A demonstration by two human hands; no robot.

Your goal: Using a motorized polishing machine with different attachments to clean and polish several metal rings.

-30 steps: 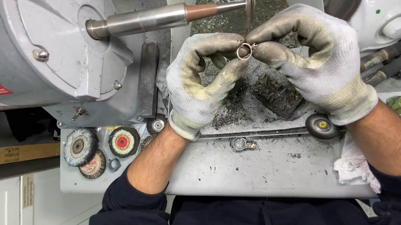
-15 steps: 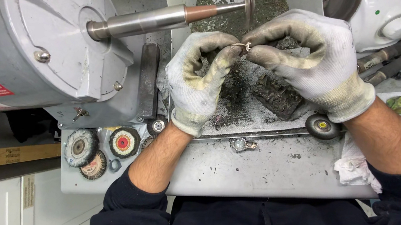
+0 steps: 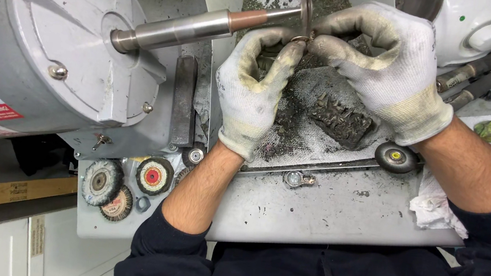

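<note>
Ring: we see a small metal ring (image 3: 300, 39) pinched between the fingertips of both gloved hands, right at the thin wheel (image 3: 305, 7) on the end of the motor's spindle (image 3: 184, 28); whether it touches the wheel we cannot tell.
Left hand: our left hand (image 3: 256, 90) comes up from below, fingers curled shut, thumb and forefinger closed on the ring's left side.
Right hand: our right hand (image 3: 387, 64) arches in from the right, fingers bent, their tips closed on the ring's right side and touching the left hand's tips.
Gloves: both are white knit, soiled grey and yellowish at the fingers and palms.
Motor: a large grey motor (image 3: 54, 51) fills the left of the view, its spindle pointing right toward the hands.
Under the hands: we see a metal tray (image 3: 335, 208) covered in dark dust, with a dark, grimy block (image 3: 341, 121) just below the right hand.
Near the right wrist: a small dark wheel (image 3: 396, 157) lies on the tray's rail, and white paper (image 3: 439, 204) lies just beside the forearm.
Lower left: several round brush wheels (image 3: 125, 183) lie together, well apart from the hands.
</note>
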